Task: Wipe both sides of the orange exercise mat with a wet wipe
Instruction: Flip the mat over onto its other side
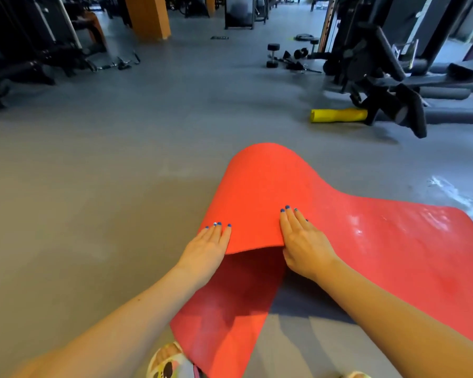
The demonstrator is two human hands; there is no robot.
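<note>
The orange exercise mat [260, 192] lies on the grey gym floor, its near end lifted and arched over like a tunnel. The rest of the mat spreads flat to the right, with wet shiny patches. My left hand [206, 248] holds the left corner of the lifted edge, fingers straight on top, thumb hidden under the mat. My right hand [302, 241] holds the right corner the same way, fingers flat on top. No wet wipe is visible.
A yellow foam roller [337, 115] lies by a black weight machine [388, 85] at the right. Dumbbells [273, 55] and handles sit farther back. An orange pillar [148, 16] and more machines stand at the left. My patterned shoe [170, 362] shows at the bottom.
</note>
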